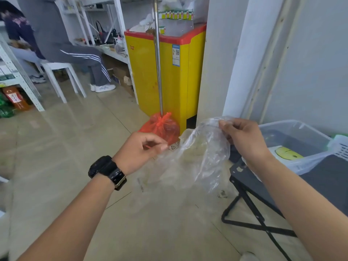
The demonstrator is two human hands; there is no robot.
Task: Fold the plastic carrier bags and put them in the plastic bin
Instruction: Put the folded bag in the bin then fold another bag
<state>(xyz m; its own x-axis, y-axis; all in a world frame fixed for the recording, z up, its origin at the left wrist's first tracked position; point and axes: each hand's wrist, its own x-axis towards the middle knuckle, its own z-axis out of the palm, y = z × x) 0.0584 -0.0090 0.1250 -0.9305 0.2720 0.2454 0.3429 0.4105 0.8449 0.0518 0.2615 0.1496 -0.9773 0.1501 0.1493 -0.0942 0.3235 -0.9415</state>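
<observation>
Carrier bag [199, 153]: clear, thin plastic, unfolded and crumpled, held in the air between both hands over the tiled floor [75, 147], centre frame. Not in the bin.

Head view, only one:
- Left hand [139, 149]: thumb and forefinger pinched together at the bag's left edge, other fingers curled. Contact looks like a pinch on the film, but the plastic is too sheer there to be fully sure. Black watch [107, 171] on that wrist.
- Right hand [243, 136]: higher up, fingers curled, pinching the bag's top edge. The bag hangs down from this grip and bulges between the two hands.
- Plastic bin [293, 127]: translucent, at right edge, just beside the right forearm, sitting on a black folding table [329, 178]. Clear film is draped over its rim. Something white with a yellow smiley face [288, 153] lies inside. White slotted basket [340, 149] touches its far right side.
- Behind the bag: red plastic bag [162, 127] tied round the bottom of a metal pole [158, 63], which stands against a yellow cabinet [180, 76] with a red top.
- Top left: a person in striped grey trousers [84, 57] sits on a white stool [62, 72] by white shelving [90, 19].
</observation>
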